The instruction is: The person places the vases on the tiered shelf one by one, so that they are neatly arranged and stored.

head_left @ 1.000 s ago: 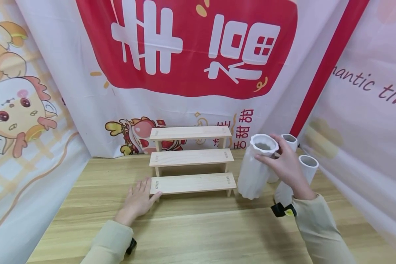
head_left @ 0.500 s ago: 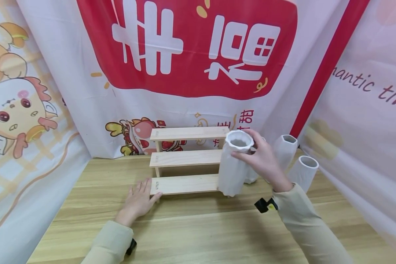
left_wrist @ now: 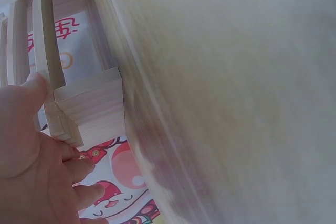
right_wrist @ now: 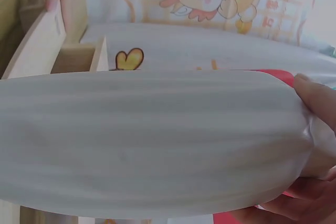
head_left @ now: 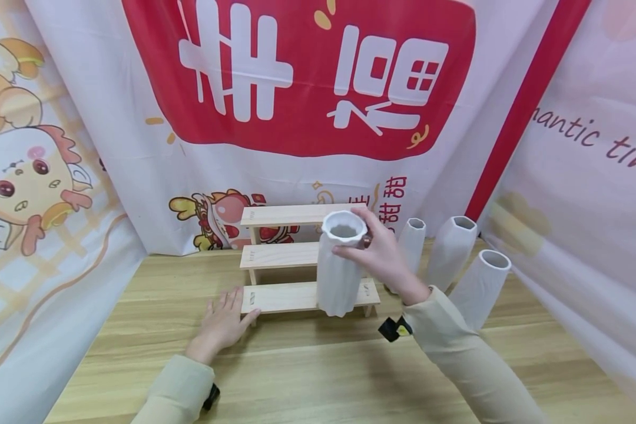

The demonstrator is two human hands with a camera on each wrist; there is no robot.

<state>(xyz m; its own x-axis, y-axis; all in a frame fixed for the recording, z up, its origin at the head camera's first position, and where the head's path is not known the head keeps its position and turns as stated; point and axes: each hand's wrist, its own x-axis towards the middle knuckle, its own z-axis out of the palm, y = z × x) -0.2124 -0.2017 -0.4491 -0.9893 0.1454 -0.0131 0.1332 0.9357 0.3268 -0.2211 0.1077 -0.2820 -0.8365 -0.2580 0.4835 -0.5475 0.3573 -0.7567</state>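
Observation:
My right hand grips a white ribbed vase near its scalloped rim, thumb in front and fingers behind. Upright, the vase overlaps the front of a three-step wooden stand in the head view. Its long fluted side fills much of the right wrist view, with the fingers at its neck. At the left end of the stand's lowest step, my left hand rests with its fingers spread. In the left wrist view the thumb lies against the step's end, the other fingers beyond it.
To the right of the stand, three more white vases stand on the wooden table: a slim one, a faceted one and a round-mouthed one. Printed cloth hangs behind and along both sides.
My right hand has carried the ribbed vase leftward from beside the other vases to in front of the stand, uncovering the slim vase. The left hand stays in place.

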